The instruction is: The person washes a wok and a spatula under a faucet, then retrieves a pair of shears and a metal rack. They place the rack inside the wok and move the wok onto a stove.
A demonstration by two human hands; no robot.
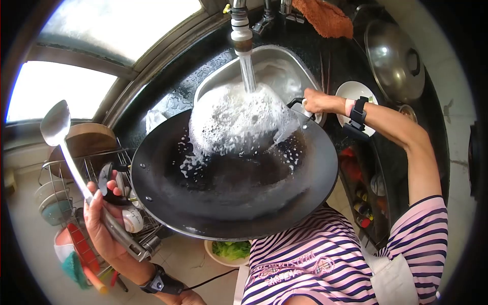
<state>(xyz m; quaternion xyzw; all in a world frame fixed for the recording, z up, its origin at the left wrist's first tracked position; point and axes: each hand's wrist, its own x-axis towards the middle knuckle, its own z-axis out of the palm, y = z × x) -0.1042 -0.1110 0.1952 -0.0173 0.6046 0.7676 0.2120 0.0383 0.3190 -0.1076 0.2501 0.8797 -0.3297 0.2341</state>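
A large dark wok (239,203) is tilted toward the sink, with foamy water (239,119) gathered at its far side. The running faucet (243,43) pours straight into that foam. At the wok's right side, my right hand (321,101) is closed around its black handle (295,103). My left hand (104,218) is wrapped around the long handle of a metal ladle (57,124), whose head points up and away at the left. The fingertips of that hand are right by the wok's left handle (108,180).
Behind the wok is a metal sink (300,61). To the right stand a white bowl (353,91) and a domed metal lid (389,58). A wire dish rack (63,188) is at the left. Below the wok sits a bowl of green leaves (231,249). An orange cloth (325,18) hangs near the faucet.
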